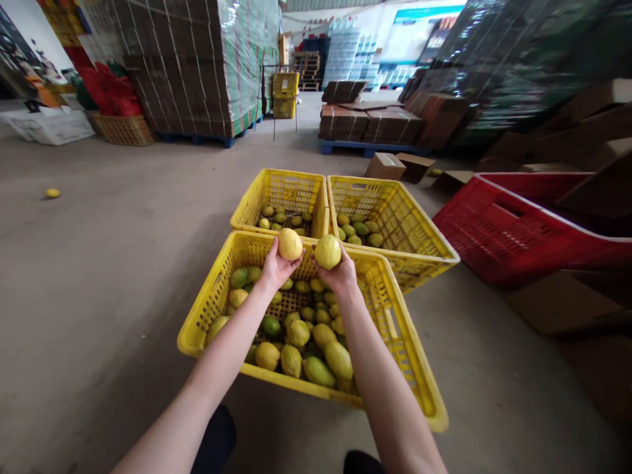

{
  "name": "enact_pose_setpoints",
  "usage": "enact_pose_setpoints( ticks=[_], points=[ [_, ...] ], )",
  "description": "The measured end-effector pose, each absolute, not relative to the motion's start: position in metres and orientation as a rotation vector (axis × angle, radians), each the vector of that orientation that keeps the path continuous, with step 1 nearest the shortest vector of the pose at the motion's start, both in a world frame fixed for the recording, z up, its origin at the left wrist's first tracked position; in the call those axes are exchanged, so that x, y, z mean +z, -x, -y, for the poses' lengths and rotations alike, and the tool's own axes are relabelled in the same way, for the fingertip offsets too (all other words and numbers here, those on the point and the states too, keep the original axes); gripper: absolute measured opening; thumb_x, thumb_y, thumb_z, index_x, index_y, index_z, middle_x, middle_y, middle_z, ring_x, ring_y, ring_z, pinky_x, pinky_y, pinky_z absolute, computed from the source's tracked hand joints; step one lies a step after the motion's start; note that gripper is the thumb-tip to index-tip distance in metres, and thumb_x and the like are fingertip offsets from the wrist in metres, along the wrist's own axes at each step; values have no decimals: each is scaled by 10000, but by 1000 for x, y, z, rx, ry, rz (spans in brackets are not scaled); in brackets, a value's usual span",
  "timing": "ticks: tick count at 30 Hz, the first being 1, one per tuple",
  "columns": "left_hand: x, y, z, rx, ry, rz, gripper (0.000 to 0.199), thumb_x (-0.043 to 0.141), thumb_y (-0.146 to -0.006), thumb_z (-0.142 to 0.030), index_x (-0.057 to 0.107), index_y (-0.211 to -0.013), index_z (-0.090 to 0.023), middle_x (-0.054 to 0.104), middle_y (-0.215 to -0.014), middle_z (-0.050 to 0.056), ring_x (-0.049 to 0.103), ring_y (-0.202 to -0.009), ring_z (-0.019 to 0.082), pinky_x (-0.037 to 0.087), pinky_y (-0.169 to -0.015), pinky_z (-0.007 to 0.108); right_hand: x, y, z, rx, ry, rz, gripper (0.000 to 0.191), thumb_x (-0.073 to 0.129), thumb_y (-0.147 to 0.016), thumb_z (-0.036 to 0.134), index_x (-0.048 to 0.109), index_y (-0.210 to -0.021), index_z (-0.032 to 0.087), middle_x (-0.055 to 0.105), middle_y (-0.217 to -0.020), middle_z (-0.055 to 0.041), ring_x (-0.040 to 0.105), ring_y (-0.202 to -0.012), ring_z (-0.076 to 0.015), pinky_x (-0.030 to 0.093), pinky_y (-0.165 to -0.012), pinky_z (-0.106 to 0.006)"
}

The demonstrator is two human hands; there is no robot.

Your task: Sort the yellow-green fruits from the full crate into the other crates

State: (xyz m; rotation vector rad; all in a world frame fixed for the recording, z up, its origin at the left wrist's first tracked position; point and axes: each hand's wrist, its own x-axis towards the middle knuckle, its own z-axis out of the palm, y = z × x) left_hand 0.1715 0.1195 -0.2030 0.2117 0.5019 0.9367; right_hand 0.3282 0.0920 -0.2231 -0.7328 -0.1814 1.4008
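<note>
In my left hand [280, 268] rests a round yellow lemon [289, 244], with the fingers curled beneath it. My right hand [338, 271] grips a second, slightly greener lemon [327, 252]. Both hands are raised side by side over the far rim of the near yellow crate [217, 283]. That crate holds many yellow and green lemons [299, 332], partly hidden by my forearms. Just beyond my hands stand two more crates, a far left crate [244, 201] and a far right crate [419, 224]. Each has a layer of mostly green lemons at the bottom.
At right stands a large red crate [488, 230] beside cardboard boxes [567, 299]. A stray lemon [52, 193] lies on the floor at left. Wrapped pallet stacks [187, 66] and flattened cartons on a blue pallet [370, 125] stand farther back.
</note>
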Motion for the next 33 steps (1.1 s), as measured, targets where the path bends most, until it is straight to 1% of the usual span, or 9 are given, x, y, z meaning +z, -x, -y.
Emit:
enact_pose_setpoints(
  ticks=[4,8,12,15,20,24,28,31,33],
  points=[
    [-201,-171,-115,914,-231,-413,468,345,-1024,-442,593,-1301,-158,731,-1036,121,709,-924,242,586,-677,309,-225,-330,-94,1359,802,220,365,451,-932,525,659,-914,226,751,-789,-44,681,-645,-201,578,-585,-338],
    [-202,-169,-113,926,-214,-381,492,352,-1003,-484,623,-1246,-153,725,-1070,133,709,-957,273,601,-766,404,-226,-334,-91,1322,819,321,448,559,-834,658,662,-923,231,746,-825,-39,685,-667,-204,573,-575,-332],
    [-205,-170,-114,999,-76,-427,579,401,-938,-636,647,-1200,-183,727,-1015,118,698,-986,306,574,-864,522,-222,-333,-89,1251,860,362,362,714,-716,543,647,-914,248,722,-837,-13,685,-742,-219,597,-644,-370],
    [-207,-171,-114,1045,15,-441,479,421,-946,-596,664,-1117,-221,730,-976,66,693,-1017,302,561,-897,532,-220,-326,-91,1113,940,460,345,756,-644,433,628,-914,260,700,-869,4,668,-799,-218,594,-692,-373],
    [-208,-170,-109,1074,-11,-369,357,412,-954,-467,667,-1112,-273,728,-1078,30,684,-1045,290,522,-946,564,-222,-308,-96,631,1182,885,469,765,-655,441,620,-1061,257,684,-1038,-32,644,-953,-242,552,-845,-408],
    [-206,-171,-104,1068,-99,-367,375,432,-929,-411,657,-1193,-268,733,-1056,61,675,-1045,280,525,-949,510,-223,-296,-97,348,1245,1220,450,727,-735,408,625,-1141,242,672,-1180,-82,606,-1114,-282,461,-1023,-479],
    [-204,-175,-101,1039,-124,-364,389,434,-913,-424,661,-1175,-247,729,-1001,51,678,-1027,265,548,-904,432,-221,-287,-95,304,1260,1312,341,569,-877,441,657,-1125,223,671,-1160,-107,605,-1118,-277,450,-1036,-474],
    [-207,-178,-100,1046,-50,-440,295,489,-903,-378,675,-1051,-204,711,-869,36,692,-885,210,555,-839,322,-219,-283,-90,329,1284,1425,425,398,-967,498,705,-1089,230,669,-1152,-112,583,-1144,-284,414,-1069,-492],
    [-210,-179,-100,1057,-27,-484,245,497,-915,-345,671,-1000,-195,692,-795,22,677,-795,181,550,-801,283,-219,-283,-86,365,1327,1509,506,353,-976,561,720,-1125,246,651,-1216,-116,544,-1199,-311,372,-1101,-530]
  ],
)
